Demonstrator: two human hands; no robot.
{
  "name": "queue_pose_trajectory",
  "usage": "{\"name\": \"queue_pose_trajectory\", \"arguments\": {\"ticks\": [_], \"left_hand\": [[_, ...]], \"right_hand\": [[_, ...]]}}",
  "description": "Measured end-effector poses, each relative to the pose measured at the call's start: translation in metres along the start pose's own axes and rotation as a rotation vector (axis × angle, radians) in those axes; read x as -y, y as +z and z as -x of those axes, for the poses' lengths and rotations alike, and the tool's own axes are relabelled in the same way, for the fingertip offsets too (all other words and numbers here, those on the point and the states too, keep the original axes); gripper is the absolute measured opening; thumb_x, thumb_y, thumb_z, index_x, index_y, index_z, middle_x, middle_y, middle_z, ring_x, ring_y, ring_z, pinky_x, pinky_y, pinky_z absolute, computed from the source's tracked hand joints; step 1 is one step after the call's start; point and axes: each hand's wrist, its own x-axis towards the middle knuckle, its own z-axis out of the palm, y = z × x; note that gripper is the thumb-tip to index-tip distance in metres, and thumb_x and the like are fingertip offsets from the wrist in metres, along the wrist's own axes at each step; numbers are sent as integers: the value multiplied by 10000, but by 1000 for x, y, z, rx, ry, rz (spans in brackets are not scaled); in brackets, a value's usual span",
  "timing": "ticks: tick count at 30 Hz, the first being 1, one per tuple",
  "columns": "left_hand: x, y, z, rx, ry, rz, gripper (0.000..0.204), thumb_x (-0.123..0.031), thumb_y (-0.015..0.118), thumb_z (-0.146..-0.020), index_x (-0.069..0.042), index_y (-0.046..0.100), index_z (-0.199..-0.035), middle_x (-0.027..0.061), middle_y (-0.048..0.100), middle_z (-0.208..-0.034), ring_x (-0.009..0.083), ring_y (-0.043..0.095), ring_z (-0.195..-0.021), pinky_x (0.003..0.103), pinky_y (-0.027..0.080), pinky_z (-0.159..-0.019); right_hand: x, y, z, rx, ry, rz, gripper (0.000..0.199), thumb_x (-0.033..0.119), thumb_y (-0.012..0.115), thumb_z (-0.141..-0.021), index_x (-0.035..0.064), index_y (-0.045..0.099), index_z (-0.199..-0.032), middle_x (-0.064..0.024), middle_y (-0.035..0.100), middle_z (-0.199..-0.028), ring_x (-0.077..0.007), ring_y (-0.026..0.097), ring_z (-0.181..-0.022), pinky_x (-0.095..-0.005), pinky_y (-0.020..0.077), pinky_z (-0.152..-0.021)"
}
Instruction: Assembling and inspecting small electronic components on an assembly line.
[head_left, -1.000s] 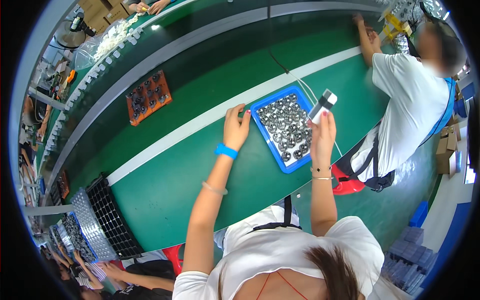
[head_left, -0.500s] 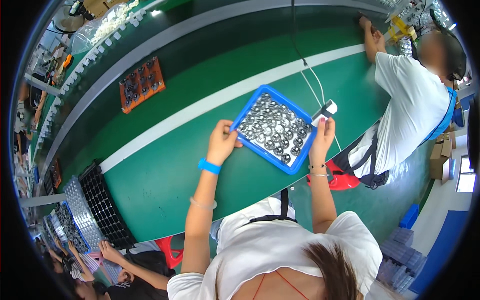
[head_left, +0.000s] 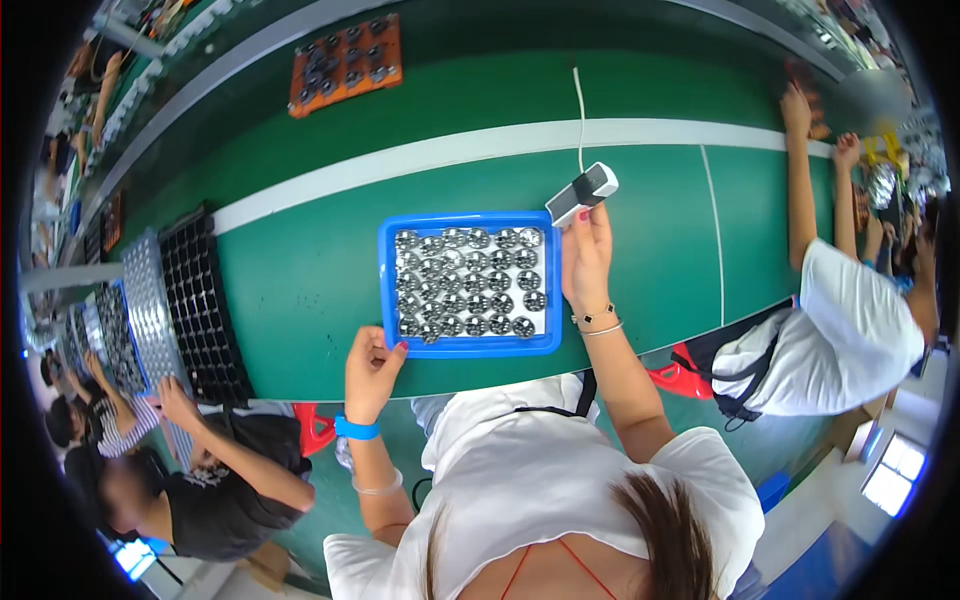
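A blue tray [head_left: 466, 346] with rows of several round silver metal parts [head_left: 470, 283] lies on the green bench in front of me. My left hand [head_left: 372, 370] grips the tray's near left corner. My right hand [head_left: 586, 262] rests at the tray's right edge and holds a small grey and white handheld scanner [head_left: 582, 193] with a white cable [head_left: 580, 110] running away over the bench.
An orange tray of dark parts [head_left: 346, 62] sits on the far belt. Black and silver grid trays [head_left: 200, 305] are stacked at the left. A person in white [head_left: 850, 320] works at my right, a person in black [head_left: 210, 480] at my left.
The blue tray has come toward me and turned square to the bench edge. My left hand slid down to its near left corner; my right hand still carries the scanner.
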Motion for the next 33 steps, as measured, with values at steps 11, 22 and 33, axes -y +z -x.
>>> {"name": "queue_pose_trajectory", "arguments": {"ticks": [11,22,33], "left_hand": [[-65,-6,-11,-343,450,-558,245,-27,661,-775,-15,591,-1009,127,576,-916,282,564,-876,352,452,-760],[-98,88,-99,70,1012,-700,112,-146,719,-697,-90,639,-752,26,479,-784,213,482,-789,342,373,-701],[-105,88,-94,25,1157,-617,146,-153,741,-691,-122,661,-809,-4,463,-765,182,479,-764,333,354,-708]], "right_hand": [[10,-8,-4,51,163,39,586,48,559,-912,87,267,-1419,-97,479,-1306,-228,529,-1126,-418,441,-971],[46,-11,7,319,125,751,438,-14,595,-874,-20,429,-1279,-151,556,-1200,-209,541,-1117,-336,422,-968],[40,4,9,467,-47,1031,393,-68,627,-792,-5,531,-1168,-131,586,-1156,-221,562,-1085,-323,427,-949]]}}
